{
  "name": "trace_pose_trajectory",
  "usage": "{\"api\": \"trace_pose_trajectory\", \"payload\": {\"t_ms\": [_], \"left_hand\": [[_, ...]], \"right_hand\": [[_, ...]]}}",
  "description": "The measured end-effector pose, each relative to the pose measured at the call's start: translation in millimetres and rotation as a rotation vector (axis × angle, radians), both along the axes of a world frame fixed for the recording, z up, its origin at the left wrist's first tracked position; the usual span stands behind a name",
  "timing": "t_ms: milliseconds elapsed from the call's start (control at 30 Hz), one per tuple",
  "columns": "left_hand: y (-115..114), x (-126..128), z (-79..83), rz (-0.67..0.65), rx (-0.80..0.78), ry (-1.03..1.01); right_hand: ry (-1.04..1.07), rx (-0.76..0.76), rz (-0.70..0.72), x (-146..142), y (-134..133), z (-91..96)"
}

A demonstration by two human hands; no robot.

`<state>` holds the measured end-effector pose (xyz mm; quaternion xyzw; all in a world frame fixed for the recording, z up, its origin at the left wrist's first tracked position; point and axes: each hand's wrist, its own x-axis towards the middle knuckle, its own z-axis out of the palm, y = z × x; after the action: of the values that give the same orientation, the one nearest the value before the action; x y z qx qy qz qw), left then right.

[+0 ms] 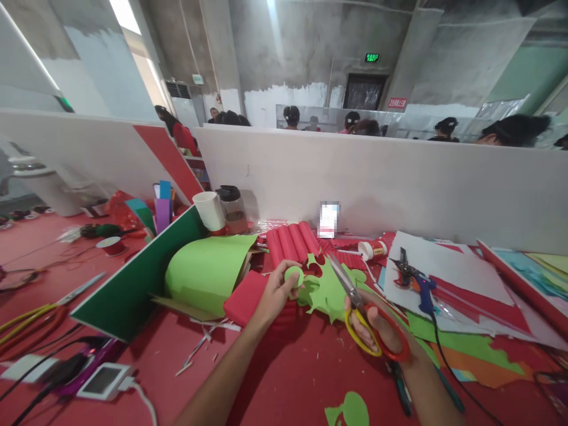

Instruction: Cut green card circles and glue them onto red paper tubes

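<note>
My left hand [280,286] pinches a small round piece of green paper [293,275] in front of me. In my right hand [377,325] is a pair of scissors [347,284] with one yellow and one red handle loop. Their blades point up and left, a little right of the round piece. Beneath and between both hands lies cut green paper [328,290] with scalloped edges. Rolled red paper [293,242] sits just behind. More green offcuts [355,408] rest near the table's front edge. My right palm hides part of the scissor handles.
To the left are a curled green sheet [199,272], a green board [128,284], a white cup [209,212] and a dark-lidded bottle [233,210]. A blue glue gun [421,287] lies on white sheets at right. A white partition [377,177] closes off the back; people sit beyond.
</note>
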<state>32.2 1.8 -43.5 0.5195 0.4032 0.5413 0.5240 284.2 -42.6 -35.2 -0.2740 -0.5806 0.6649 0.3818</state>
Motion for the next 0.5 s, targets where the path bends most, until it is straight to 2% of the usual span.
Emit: {"api": "trace_pose_trajectory", "payload": {"t_ms": [167,300,400,500], "left_hand": [[4,-1,-1.1,0.064,0.046,0.065],[5,-1,-4.1,0.055,0.058,0.160],[6,-1,-7.4,0.007,0.070,0.242],[5,-1,-11.7,-0.065,0.114,0.352]], "right_hand": [[-0.276,0.124,-0.317,20,5,16.0],[-0.767,0.223,-0.569,42,12,22.9],[-1.178,0.286,-0.630,52,15,20.9],[-1.431,0.237,-0.592,53,14,16.3]]}}
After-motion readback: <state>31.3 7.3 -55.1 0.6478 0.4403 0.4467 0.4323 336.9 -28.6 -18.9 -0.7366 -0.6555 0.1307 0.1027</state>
